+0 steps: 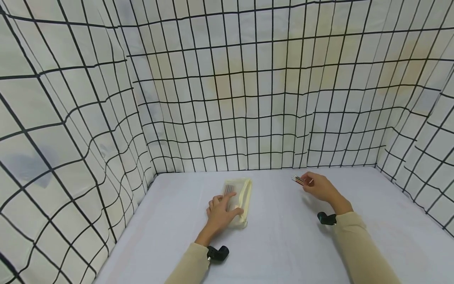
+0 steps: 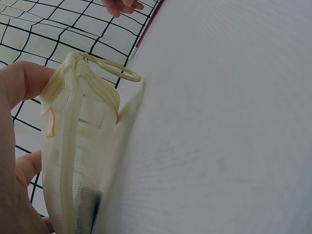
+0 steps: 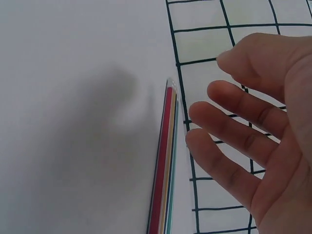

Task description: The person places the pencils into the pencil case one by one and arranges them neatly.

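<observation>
A mesh zip pouch (image 1: pixel 238 199), likely soft and light, best held by its edging, lies left of centre under the spread left hand (image 1: pixel 220 216); far right, stiff-looking pencils (image 3: pixel 162 161), best pinched mid-length, lie beside the loosely spread right hand (image 1: pixel 320 188).

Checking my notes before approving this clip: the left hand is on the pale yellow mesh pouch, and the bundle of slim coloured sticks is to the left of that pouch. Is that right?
Not quite: the head view shows the bundle of slim coloured sticks to the right of the pale yellow mesh pouch. The left hand is on that pouch.
</observation>
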The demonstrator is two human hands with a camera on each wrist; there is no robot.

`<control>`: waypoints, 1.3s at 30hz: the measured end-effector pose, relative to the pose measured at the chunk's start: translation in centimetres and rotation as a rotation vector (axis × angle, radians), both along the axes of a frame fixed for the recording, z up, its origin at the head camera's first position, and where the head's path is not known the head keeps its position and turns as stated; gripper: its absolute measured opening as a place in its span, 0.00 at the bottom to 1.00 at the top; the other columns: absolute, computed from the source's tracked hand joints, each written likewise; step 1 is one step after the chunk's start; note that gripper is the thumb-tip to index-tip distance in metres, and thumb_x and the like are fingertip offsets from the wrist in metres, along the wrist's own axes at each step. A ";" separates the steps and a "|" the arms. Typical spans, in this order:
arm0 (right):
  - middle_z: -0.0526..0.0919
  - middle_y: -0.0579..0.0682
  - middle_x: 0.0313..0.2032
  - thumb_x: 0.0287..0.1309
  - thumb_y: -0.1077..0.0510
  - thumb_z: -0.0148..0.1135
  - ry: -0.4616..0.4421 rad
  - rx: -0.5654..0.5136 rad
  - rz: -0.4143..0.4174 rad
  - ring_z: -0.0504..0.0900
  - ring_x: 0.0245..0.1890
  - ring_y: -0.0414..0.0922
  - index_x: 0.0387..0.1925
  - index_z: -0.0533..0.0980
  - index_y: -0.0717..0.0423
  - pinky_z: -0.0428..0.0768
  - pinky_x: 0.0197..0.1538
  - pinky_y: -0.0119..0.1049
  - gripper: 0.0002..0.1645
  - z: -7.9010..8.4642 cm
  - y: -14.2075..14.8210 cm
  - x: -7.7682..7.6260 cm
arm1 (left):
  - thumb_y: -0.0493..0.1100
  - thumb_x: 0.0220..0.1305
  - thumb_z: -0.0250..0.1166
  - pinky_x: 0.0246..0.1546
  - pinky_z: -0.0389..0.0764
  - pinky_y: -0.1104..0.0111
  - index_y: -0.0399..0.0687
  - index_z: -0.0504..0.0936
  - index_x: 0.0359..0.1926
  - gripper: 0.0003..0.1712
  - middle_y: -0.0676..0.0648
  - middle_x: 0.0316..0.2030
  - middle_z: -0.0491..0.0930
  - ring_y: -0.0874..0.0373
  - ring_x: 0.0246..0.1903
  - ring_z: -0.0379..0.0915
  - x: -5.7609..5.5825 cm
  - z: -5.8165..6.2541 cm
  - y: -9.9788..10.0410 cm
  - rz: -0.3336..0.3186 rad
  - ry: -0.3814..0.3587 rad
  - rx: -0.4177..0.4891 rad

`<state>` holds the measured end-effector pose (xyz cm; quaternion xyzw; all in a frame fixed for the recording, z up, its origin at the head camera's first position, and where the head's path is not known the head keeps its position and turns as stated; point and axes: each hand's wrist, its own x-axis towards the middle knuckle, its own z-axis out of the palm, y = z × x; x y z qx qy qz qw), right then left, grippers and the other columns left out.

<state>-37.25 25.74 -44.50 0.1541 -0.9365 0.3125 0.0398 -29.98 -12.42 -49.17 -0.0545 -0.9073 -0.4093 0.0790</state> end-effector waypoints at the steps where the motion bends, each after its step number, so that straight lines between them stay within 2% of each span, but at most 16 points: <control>1: 0.83 0.56 0.43 0.63 0.62 0.62 0.000 0.013 -0.002 0.81 0.43 0.51 0.54 0.77 0.64 0.78 0.41 0.39 0.18 0.0 0.2 0.0 | 0.61 0.52 0.69 0.63 0.54 0.39 0.62 0.75 0.69 0.41 0.33 0.66 0.63 0.39 0.65 0.55 0.0 0.0 0.0 0.000 0.001 -0.001; 21: 0.85 0.55 0.46 0.59 0.63 0.63 -0.024 0.194 -0.025 0.81 0.45 0.53 0.58 0.77 0.61 0.78 0.43 0.47 0.24 -0.2 2.8 0.5 | 0.60 0.54 0.69 0.63 0.53 0.39 0.62 0.74 0.69 0.40 0.33 0.66 0.62 0.40 0.65 0.54 -0.1 -0.1 0.0 -0.007 -0.004 0.000; 32: 0.85 0.56 0.48 0.59 0.64 0.62 -0.085 0.219 -0.050 0.80 0.43 0.51 0.58 0.79 0.58 0.79 0.42 0.48 0.23 -0.6 3.1 0.5 | 0.59 0.55 0.69 0.64 0.52 0.40 0.64 0.74 0.70 0.39 0.34 0.67 0.62 0.39 0.65 0.53 0.1 0.0 0.0 -0.007 -0.016 0.001; 39: 0.85 0.57 0.47 0.58 0.64 0.62 -0.083 0.235 -0.067 0.80 0.43 0.52 0.57 0.80 0.57 0.79 0.45 0.52 0.23 -1.1 3.2 0.3 | 0.60 0.55 0.68 0.63 0.53 0.41 0.64 0.73 0.70 0.40 0.34 0.66 0.62 0.40 0.64 0.54 0.2 0.1 0.0 -0.010 -0.018 -0.001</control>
